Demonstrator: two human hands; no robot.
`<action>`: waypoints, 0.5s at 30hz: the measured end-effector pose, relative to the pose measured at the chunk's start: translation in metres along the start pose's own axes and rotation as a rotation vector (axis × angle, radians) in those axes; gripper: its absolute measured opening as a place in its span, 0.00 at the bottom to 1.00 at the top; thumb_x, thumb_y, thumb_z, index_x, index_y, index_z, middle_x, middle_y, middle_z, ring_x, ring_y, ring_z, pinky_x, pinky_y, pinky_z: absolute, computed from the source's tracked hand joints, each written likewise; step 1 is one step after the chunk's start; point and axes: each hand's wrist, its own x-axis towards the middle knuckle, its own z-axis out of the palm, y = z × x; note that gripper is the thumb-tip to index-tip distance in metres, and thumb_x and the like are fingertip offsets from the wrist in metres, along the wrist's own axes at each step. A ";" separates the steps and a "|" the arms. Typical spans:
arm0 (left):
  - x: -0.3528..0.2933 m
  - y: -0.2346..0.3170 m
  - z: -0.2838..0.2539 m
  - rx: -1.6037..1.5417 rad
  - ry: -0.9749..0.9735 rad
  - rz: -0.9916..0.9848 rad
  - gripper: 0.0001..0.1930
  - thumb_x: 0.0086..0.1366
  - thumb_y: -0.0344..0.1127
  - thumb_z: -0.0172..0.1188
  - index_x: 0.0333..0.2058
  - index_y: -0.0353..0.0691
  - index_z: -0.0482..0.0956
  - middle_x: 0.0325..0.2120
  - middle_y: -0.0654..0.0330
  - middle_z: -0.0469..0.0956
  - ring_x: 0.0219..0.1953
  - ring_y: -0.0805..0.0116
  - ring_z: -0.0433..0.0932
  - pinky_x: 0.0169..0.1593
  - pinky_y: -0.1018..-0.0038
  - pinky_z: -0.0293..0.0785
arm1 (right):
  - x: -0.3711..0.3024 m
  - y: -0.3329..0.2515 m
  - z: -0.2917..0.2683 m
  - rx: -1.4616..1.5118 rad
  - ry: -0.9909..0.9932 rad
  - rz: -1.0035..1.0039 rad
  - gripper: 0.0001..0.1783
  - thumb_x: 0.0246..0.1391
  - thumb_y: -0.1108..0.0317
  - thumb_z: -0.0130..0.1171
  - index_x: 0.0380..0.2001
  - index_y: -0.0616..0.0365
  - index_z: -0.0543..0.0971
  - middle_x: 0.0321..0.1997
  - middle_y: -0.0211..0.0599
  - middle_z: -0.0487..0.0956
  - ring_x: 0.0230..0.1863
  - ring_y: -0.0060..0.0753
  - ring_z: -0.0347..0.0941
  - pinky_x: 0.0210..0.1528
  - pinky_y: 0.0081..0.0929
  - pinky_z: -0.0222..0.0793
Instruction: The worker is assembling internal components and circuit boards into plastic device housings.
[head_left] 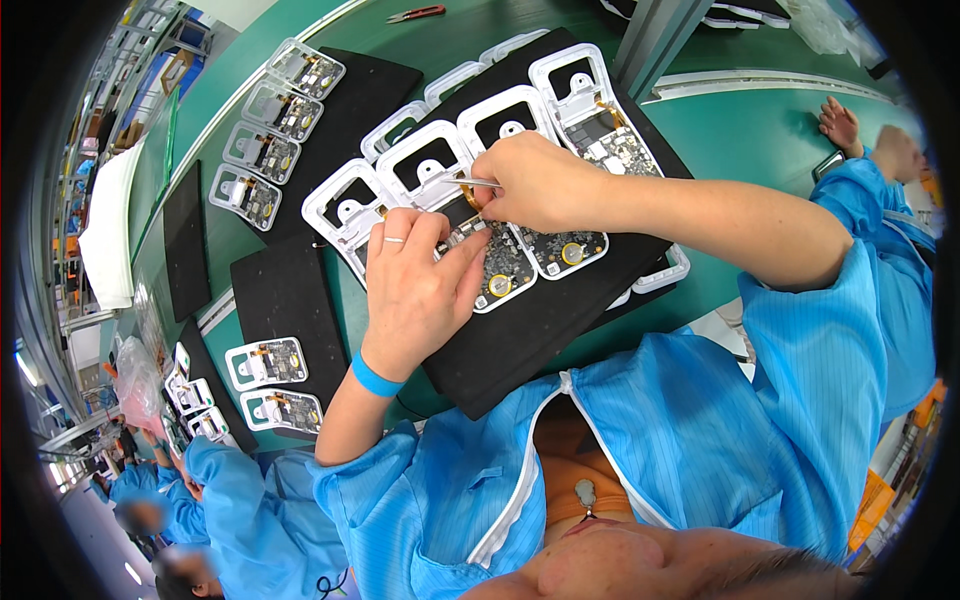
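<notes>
In front of me, a row of white plastic housings with circuit boards lies on a black foam mat [500, 362]. My right hand [535, 185] pinches metal tweezers [476, 182] over the middle housing [430, 168], beside its orange flex cable [472, 200]. On that same housing, my left hand [420, 275] bends its fingers round the board's upper edge, thumb and index finger close together by the connector. A coin cell [499, 286] sits at the near end of this board. The left fingertips partly hide the housing on the left [345, 205]. What lies exactly under the fingertips is hidden.
More board-filled housings [265, 150] stand in a column at the far left, with two others [268, 362] nearer. Red-handled snips [416, 14] lie on the green table [480, 28]. A metal post [655, 45] rises behind the mat. Co-workers in blue sit on both sides.
</notes>
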 end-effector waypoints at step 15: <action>0.001 0.000 0.002 -0.020 0.009 -0.011 0.11 0.48 0.31 0.67 0.33 0.44 0.85 0.28 0.61 0.68 0.35 0.61 0.67 0.37 0.66 0.63 | 0.015 -0.012 -0.005 -0.042 -0.173 0.276 0.08 0.39 0.74 0.66 0.26 0.61 0.80 0.25 0.44 0.80 0.28 0.38 0.77 0.33 0.34 0.72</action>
